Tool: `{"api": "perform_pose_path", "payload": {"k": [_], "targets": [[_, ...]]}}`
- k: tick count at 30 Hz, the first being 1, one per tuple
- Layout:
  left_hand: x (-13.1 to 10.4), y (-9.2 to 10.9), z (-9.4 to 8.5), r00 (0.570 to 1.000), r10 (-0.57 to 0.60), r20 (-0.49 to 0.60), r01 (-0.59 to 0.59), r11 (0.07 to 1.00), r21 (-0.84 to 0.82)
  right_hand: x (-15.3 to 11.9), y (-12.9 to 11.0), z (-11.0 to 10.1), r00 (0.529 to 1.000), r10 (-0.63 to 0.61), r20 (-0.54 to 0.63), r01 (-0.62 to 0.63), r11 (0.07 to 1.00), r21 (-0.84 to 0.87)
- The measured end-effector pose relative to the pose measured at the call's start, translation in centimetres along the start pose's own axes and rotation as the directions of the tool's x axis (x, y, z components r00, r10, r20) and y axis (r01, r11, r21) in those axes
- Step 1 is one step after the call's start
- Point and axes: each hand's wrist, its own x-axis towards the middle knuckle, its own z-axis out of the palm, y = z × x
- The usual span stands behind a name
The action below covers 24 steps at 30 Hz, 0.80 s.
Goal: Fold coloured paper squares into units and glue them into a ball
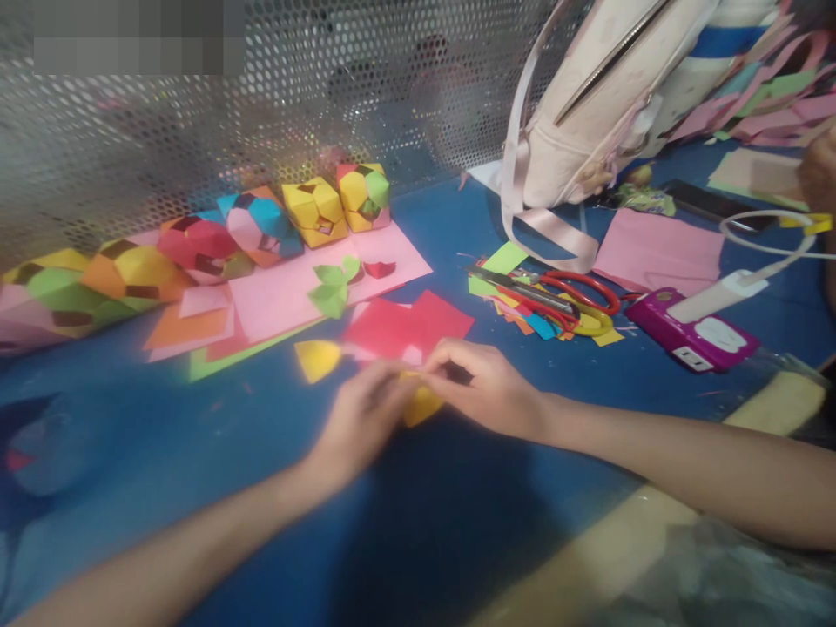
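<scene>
A small piece of yellow paper [423, 402] is pinched between my two hands, low over the blue table. My left hand [369, 405] grips its left side, fingers bent and a little blurred. On the right, my right hand [487, 387] closes thumb and forefinger on the paper's edge. Just left of them lies another yellow folded paper piece [317, 359]. Beyond my fingers are red paper sheets [408, 324], green folded pieces [333, 286] and a small red folded piece [380, 269].
Several folded paper balls [313, 212] line the perforated metal panel [274, 113]. Scissors [581, 296] lie on paper scraps beside a purple power bank [693, 329] with a white plug and cable. A pale bag [588, 104] stands behind. Another person's hand [819, 170] shows at right.
</scene>
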Motion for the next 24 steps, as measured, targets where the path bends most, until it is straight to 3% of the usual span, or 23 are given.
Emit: {"api": "perform_pose_path", "payload": {"k": [11,18,24], "targets": [[-0.1,0.0,0.1,0.998,0.057,0.007,-0.057,0.998,0.039,-0.2,0.4,0.1,0.988,-0.149,-0.045,0.148,0.989,-0.032],[-0.1,0.7,0.2,0.997,0.020,-0.077,-0.014,0.997,0.078,0.2,-0.4,-0.9,0.996,0.054,0.065,-0.055,0.998,0.012],[-0.1,0.3,0.2,0.998,0.005,-0.067,-0.002,0.999,0.053,0.1,0.2,-0.7,1.000,-0.005,0.020,0.007,0.996,-0.093]]}}
